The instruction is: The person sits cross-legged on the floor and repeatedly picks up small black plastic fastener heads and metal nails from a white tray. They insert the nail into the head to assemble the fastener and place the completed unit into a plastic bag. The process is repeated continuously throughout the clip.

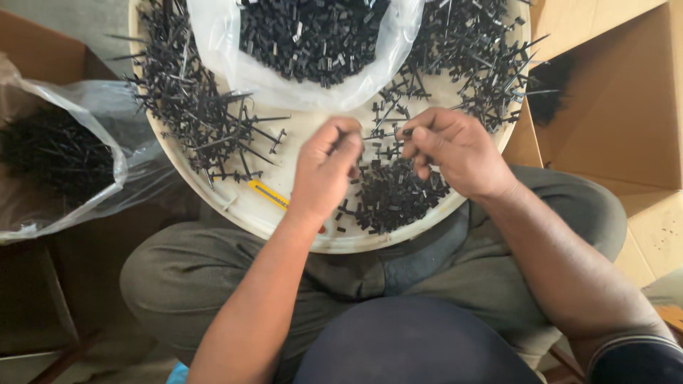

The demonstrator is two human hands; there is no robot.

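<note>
Head cam looks straight down at my lap. Nearest: dark shirt front, then grey trousers (213, 270), knees spread, w/ a round cream tray (284, 217) resting across them.

Both forearms reach over the near rim. Left hand (324, 171) hovers above the near-centre of the tray, fingers curled in a narrow pinch at the tips; it's blurred, so I can't tell for sure what sits betw. thumb & forefinger. Right hand (455, 149) is just right of it, thumb & forefinger closed on one end of a thin black plastic strip (388, 133) that runs left toward the left fingertips. Whether the left fingers actually touch that strip, can't tell.

Under & betw. the hands, on the tray's near side, lies a heap of small black bits (395, 199). Left of it, partly hidden under the left wrist, a yellow cutter (269, 193) lies flat on the tray.

Farther out, long black strips w/ cross-pieces are piled on the tray's left (192, 107) and far right (484, 50). At the far middle, a clear plastic bag (235, 64) holds more small black pieces.

Off the tray: far left, another clear bag (107, 149) of black parts sits in a brown box. Right side, an open cardboard box (612, 107) w/ some black strips in its far corner.
</note>
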